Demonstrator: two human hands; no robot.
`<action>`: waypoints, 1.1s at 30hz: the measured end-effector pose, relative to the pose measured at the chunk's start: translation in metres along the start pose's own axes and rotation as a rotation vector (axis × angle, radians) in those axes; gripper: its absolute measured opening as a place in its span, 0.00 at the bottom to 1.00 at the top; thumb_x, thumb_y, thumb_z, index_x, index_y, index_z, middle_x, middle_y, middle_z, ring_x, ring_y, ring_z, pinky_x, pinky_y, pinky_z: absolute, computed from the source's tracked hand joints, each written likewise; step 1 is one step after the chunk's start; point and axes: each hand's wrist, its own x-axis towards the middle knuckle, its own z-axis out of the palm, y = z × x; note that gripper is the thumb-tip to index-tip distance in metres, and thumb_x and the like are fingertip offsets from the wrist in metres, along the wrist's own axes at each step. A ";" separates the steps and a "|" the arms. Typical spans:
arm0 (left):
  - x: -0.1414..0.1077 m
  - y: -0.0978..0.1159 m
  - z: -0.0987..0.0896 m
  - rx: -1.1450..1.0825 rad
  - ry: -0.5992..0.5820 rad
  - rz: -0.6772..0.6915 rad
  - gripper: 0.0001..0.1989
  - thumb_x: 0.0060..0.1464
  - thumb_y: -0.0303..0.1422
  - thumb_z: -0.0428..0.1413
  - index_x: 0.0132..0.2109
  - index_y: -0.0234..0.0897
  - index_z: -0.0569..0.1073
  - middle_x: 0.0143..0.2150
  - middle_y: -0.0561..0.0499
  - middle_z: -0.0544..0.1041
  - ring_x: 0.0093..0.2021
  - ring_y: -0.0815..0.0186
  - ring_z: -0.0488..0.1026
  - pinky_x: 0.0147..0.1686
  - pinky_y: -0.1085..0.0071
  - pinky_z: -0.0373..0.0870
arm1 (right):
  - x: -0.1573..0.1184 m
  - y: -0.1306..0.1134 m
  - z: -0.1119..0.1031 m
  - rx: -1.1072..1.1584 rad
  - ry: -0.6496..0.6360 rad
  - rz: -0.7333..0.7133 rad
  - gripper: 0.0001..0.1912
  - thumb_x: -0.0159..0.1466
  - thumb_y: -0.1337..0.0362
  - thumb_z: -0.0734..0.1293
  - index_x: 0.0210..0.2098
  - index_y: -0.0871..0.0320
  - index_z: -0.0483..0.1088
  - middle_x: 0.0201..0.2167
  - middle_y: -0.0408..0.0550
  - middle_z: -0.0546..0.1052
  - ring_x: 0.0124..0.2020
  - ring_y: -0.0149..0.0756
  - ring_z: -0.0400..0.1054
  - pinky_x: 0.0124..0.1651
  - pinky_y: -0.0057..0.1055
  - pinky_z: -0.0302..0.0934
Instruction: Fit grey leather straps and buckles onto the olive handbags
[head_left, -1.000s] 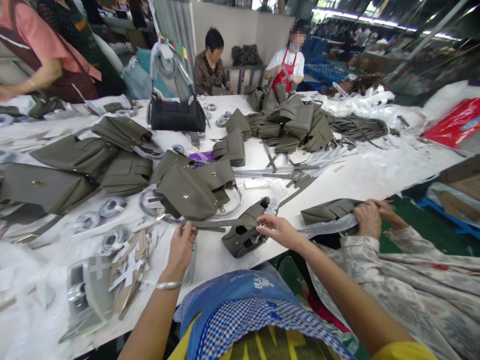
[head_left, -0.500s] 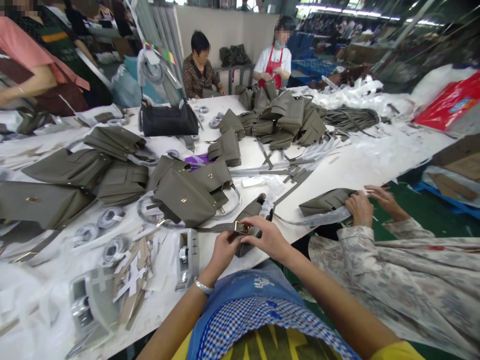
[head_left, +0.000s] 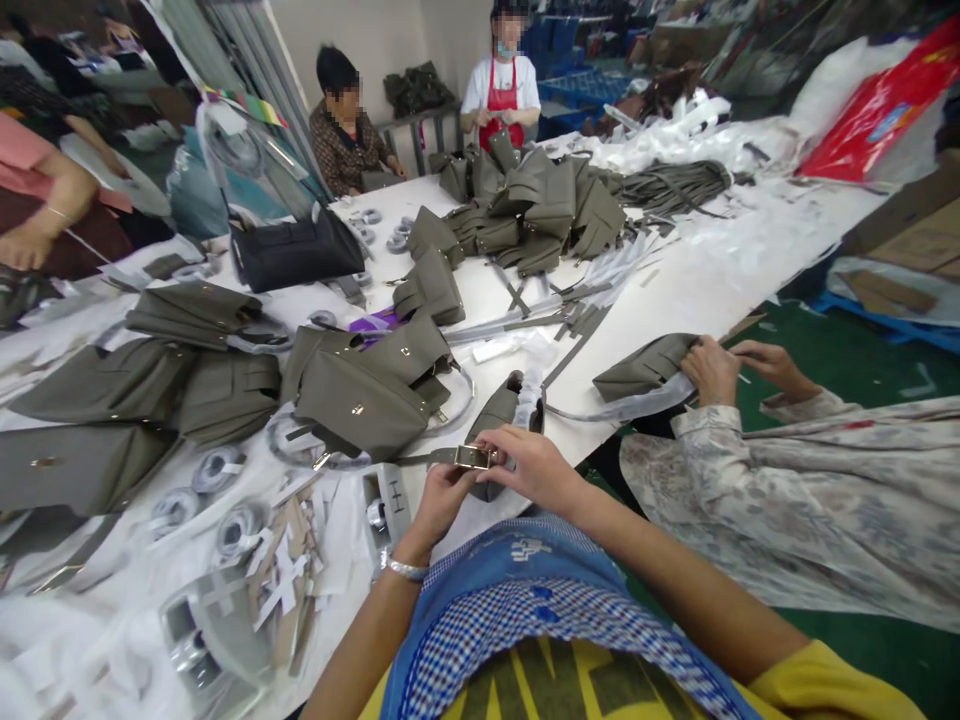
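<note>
Close to the table's front edge, both hands pinch an olive strap (head_left: 437, 456) at its gold buckle (head_left: 472, 457). My left hand (head_left: 445, 496) grips the strap from below, just left of the buckle's lower side. On the other side, my right hand (head_left: 530, 466) has thumb and fingers closed at the buckle's right end. An olive handbag (head_left: 499, 412) with clear wrap on its handle lies right behind the hands, partly hidden by them. To the left rests another olive handbag (head_left: 360, 405) with a gold clasp.
A co-worker's hands (head_left: 712, 370) hold an olive bag (head_left: 645, 367) at my right. Tape dispensers (head_left: 217, 635) and cardboard strips (head_left: 289, 570) lie at front left. A pile of olive bags (head_left: 525, 205) and a black handbag (head_left: 296, 250) stand farther back.
The view has tilted and shifted a little. The buckle has turned so its frame faces me more fully; both hands keep hold. The co-worker's hands have come closer together.
</note>
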 end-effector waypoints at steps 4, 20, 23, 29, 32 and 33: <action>0.000 -0.007 -0.001 -0.057 -0.011 -0.017 0.12 0.53 0.36 0.61 0.43 0.35 0.79 0.46 0.46 0.81 0.48 0.57 0.75 0.53 0.62 0.66 | -0.002 -0.002 0.000 -0.016 0.006 -0.008 0.19 0.56 0.64 0.74 0.47 0.55 0.69 0.39 0.47 0.75 0.43 0.39 0.68 0.48 0.36 0.61; 0.005 -0.003 -0.002 0.055 0.072 0.019 0.15 0.52 0.37 0.61 0.46 0.35 0.78 0.46 0.45 0.80 0.48 0.57 0.75 0.53 0.61 0.67 | -0.017 0.010 0.001 -0.451 0.150 -0.082 0.04 0.64 0.67 0.64 0.36 0.56 0.71 0.30 0.46 0.76 0.35 0.37 0.66 0.41 0.31 0.55; 0.014 0.000 0.004 0.284 0.123 0.131 0.14 0.52 0.38 0.61 0.43 0.36 0.80 0.44 0.45 0.81 0.47 0.57 0.75 0.53 0.61 0.68 | -0.025 0.023 -0.007 -0.499 0.239 0.016 0.05 0.63 0.69 0.63 0.34 0.56 0.71 0.30 0.46 0.74 0.35 0.36 0.66 0.40 0.30 0.56; 0.016 -0.020 0.008 0.459 0.110 0.165 0.13 0.52 0.38 0.61 0.43 0.37 0.80 0.43 0.46 0.81 0.45 0.58 0.76 0.50 0.63 0.69 | -0.057 0.062 -0.019 -0.491 0.240 0.225 0.04 0.61 0.68 0.64 0.34 0.56 0.71 0.32 0.45 0.76 0.35 0.36 0.69 0.40 0.30 0.59; 0.014 -0.021 0.008 0.554 0.043 0.170 0.13 0.53 0.39 0.60 0.44 0.39 0.79 0.45 0.47 0.81 0.46 0.58 0.76 0.48 0.65 0.70 | -0.065 0.063 -0.025 -0.491 0.080 0.257 0.07 0.61 0.69 0.64 0.38 0.55 0.72 0.34 0.47 0.78 0.37 0.39 0.71 0.42 0.33 0.61; 0.014 -0.020 0.009 0.587 0.015 0.174 0.12 0.53 0.39 0.60 0.44 0.40 0.80 0.45 0.48 0.81 0.45 0.59 0.76 0.47 0.66 0.70 | -0.063 0.059 -0.026 -0.486 0.046 0.230 0.10 0.61 0.69 0.64 0.41 0.55 0.72 0.38 0.48 0.78 0.40 0.41 0.71 0.45 0.36 0.62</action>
